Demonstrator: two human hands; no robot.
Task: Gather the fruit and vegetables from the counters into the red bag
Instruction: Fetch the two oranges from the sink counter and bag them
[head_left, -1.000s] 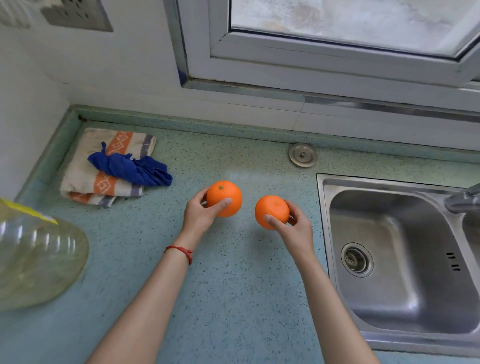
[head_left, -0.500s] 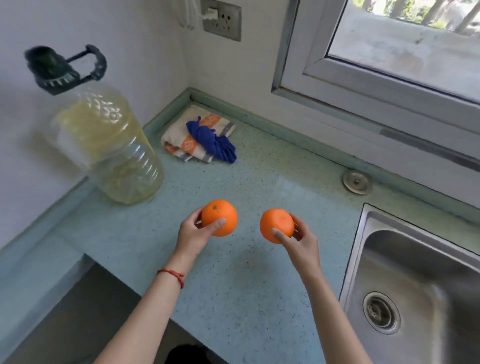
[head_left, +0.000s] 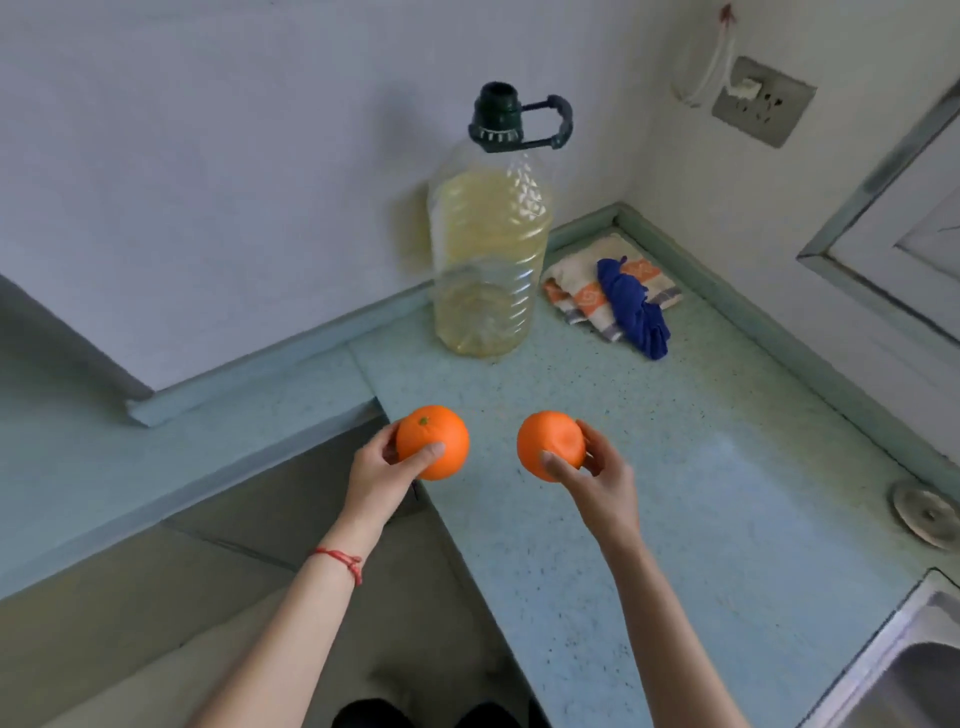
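Far left: grey floor below the counter's inner corner, a narrower counter ledge (head_left: 171, 436) running along the left wall

My left hand (head_left: 376, 470) grips the left orange (head_left: 434, 441), thumb across its near face, fingers behind; stem dimple faces up. Fruit is held in the air over the counter's corner edge, clear of the surface. Red string (head_left: 340, 560) round my left wrist

Just right of it, apart and not touching, my right hand (head_left: 602, 475) holds the right orange (head_left: 550, 446), thumb on the near side, fingers curled round the right side. This one hangs over the speckled green counter (head_left: 701, 493)

Beyond both oranges, against the far wall: tall clear oil bottle (head_left: 488, 260), upright, dark green cap and handle, yellowish liquid inside. Right of the bottle, in the far corner, folded striped towel (head_left: 587, 296) with a blue cloth (head_left: 631, 306) lying across it

Far right: wall socket (head_left: 761, 101) high up, window frame (head_left: 883, 218), round metal cap (head_left: 927, 517) set in the counter, sink rim (head_left: 914, 649) at the near right corner

Red bag not in view
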